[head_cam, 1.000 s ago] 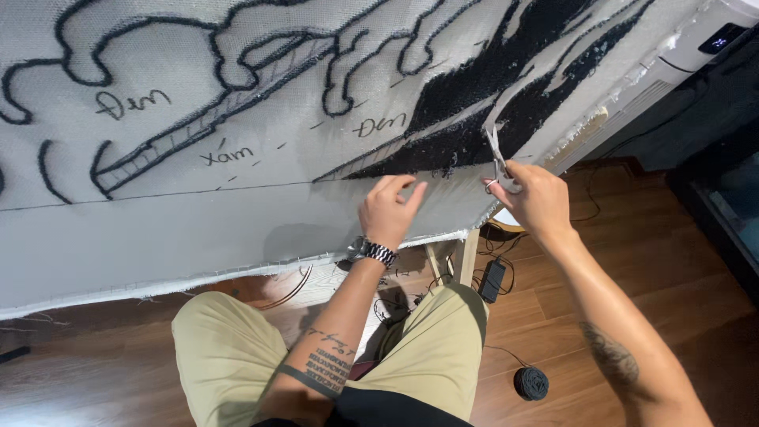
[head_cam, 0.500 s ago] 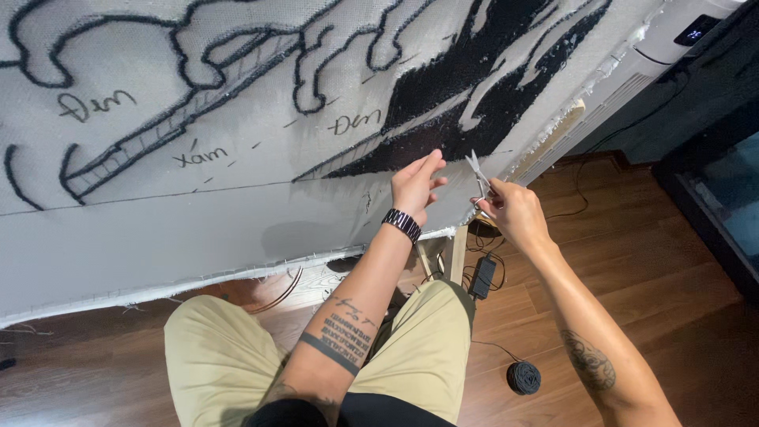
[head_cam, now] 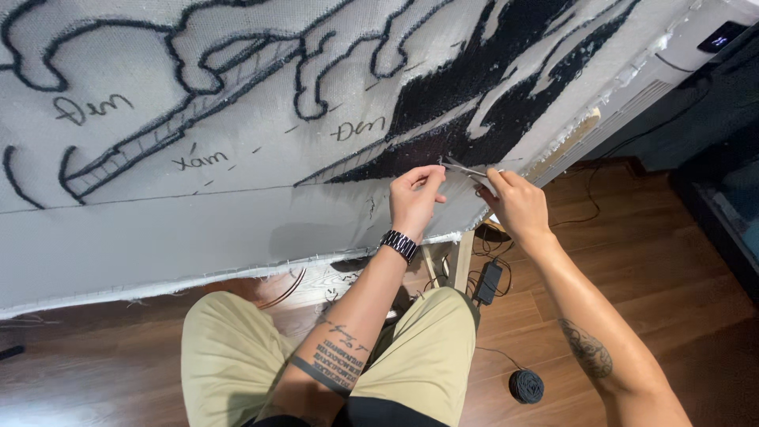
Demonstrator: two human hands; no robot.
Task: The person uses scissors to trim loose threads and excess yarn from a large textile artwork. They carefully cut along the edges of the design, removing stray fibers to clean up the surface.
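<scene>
My right hand (head_cam: 518, 207) is closed around small scissors (head_cam: 465, 168) at the black tufted area of the grey cloth (head_cam: 237, 229), while my left hand (head_cam: 413, 198) pinches the cloth beside them.

Coarse matt cloth (head_cam: 237, 229), shiny metal scissors (head_cam: 465, 168), glossy wood floor (head_cam: 632, 261).

Two bare hands are seen at work: one left hand (head_cam: 413, 202) and one right hand (head_cam: 518, 207). One pair of small metal scissors (head_cam: 465, 168) is counted between them. One stretched grey tufting cloth (head_cam: 237, 229) is seen, with black outlines and one large filled black area (head_cam: 474, 87). Three handwritten marks are counted on the cloth. One dark wristwatch (head_cam: 399, 243) is worn. On the wooden floor (head_cam: 672, 261), one black power adapter (head_cam: 485, 282) and one round black ball of yarn (head_cam: 526, 386) are counted.
</scene>
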